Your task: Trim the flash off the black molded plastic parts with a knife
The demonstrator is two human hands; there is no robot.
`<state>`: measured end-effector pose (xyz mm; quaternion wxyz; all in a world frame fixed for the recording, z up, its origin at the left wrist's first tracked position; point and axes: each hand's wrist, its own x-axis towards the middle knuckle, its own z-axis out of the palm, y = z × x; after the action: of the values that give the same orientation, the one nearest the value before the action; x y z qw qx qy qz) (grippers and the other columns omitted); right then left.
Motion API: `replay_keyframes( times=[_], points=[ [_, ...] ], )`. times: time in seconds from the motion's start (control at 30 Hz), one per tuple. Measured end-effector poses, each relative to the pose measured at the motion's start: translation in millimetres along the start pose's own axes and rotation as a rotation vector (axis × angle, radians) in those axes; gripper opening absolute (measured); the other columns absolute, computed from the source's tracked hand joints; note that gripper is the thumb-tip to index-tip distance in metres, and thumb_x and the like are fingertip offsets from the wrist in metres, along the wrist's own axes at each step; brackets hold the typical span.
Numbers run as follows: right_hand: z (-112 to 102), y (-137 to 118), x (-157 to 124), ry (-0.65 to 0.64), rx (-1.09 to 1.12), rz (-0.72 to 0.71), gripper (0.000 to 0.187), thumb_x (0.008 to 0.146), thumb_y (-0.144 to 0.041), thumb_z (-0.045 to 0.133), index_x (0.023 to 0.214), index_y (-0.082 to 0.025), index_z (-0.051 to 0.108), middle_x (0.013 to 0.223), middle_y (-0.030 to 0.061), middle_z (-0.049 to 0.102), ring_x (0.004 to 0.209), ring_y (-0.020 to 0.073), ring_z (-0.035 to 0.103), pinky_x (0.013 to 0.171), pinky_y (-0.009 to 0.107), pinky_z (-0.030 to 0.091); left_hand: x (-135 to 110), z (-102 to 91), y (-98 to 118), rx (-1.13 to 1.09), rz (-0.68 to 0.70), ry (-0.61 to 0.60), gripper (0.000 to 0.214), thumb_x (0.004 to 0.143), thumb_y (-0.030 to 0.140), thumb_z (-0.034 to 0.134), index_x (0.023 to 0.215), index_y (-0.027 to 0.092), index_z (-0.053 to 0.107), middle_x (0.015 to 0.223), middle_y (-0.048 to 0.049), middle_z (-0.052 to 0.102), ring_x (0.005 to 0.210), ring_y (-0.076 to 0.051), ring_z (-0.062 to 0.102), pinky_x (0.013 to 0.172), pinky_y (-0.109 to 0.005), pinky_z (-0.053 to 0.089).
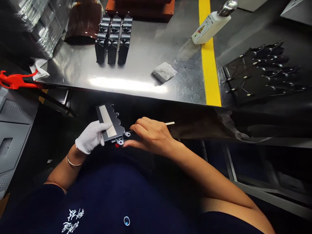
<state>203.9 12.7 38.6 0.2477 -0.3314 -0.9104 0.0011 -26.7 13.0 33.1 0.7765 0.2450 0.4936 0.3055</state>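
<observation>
I have the black part (113,118) clamped in my gloved left hand (90,137), nearer than the desk (146,45), long axis slanting far-left to near-right, scalloped edge rightward. Whether my right hand (153,134) grips its near end, I can't tell; beyond sit a white bundle (164,72) and three black pieces (112,48).

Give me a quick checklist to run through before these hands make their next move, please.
1. Black part held: ok, the gloved left hand grips it, partly over its pale strip.
2. Both hands gloved, if that matters here: not ok, the right hand is bare.
3. Working end of the pale stick in the right hand: cannot tell, it is not clearly visible.
4. White bottle upright: ok, it stands on the bench.
5. White wad clear of the hands: ok, it lies on the bench.
</observation>
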Motion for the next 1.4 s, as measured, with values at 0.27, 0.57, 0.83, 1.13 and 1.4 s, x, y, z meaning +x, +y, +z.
replay_keyframes(
  times=[0.27,0.57,0.83,1.13,1.4],
  points=[
    [0.8,2.6,5.7,0.057,-0.133,-0.176,0.051,0.092,-0.054,0.050,0.056,-0.019,0.049,0.052,-0.0014,0.043,0.054,0.0122,0.036,0.051,0.027,0.025,2.5,8.1,-7.9,-0.090,-0.071,0.008,0.015,0.079,0.020,0.067,0.088,0.009,0.069,0.073,-0.0057,0.071,0.056,-0.012,0.065,0.047,-0.019,0.051],
    [3.0,0.7,3.8,0.044,-0.123,-0.131,0.048,0.094,-0.051,0.047,0.059,-0.019,0.053,0.056,-0.0003,0.046,0.056,0.0129,0.036,0.053,0.027,0.026,6.0,7.3,-6.9,-0.092,-0.048,-0.013,0.014,0.082,0.019,0.063,0.088,0.009,0.070,0.073,-0.0059,0.071,0.052,-0.011,0.062,0.040,-0.017,0.046],
    [3.9,2.1,2.4,0.125,-0.054,-0.171,0.046,0.092,-0.041,0.055,0.053,-0.018,0.048,0.050,-0.0026,0.042,0.051,0.0108,0.033,0.050,0.026,0.025,5.4,11.4,-6.7,-0.086,-0.049,-0.042,0.017,0.081,0.024,0.064,0.077,0.009,0.069,0.058,-0.0022,0.064,0.039,-0.008,0.053,0.031,-0.016,0.038],
    [-0.8,0.6,1.7,0.122,0.042,-0.138,0.048,0.091,-0.041,0.059,0.051,-0.018,0.047,0.046,-0.0031,0.045,0.045,0.0087,0.038,0.045,0.025,0.027,5.5,10.8,-7.8,-0.143,-0.063,-0.047,0.016,0.083,0.021,0.062,0.075,0.008,0.066,0.057,-0.0018,0.062,0.041,-0.008,0.054,0.035,-0.016,0.041],
    [-1.6,-0.8,-1.2,0.060,0.355,-0.145,0.039,0.087,-0.039,0.065,0.118,-0.016,0.060,0.113,0.0125,0.071,0.090,0.0169,0.072,0.070,0.023,0.058,5.6,17.8,0.3,-0.410,-0.399,-0.136,0.024,0.090,0.013,0.046,0.082,0.006,0.067,0.070,-0.0078,0.072,0.065,-0.014,0.070,0.067,-0.023,0.059]
  ],
)
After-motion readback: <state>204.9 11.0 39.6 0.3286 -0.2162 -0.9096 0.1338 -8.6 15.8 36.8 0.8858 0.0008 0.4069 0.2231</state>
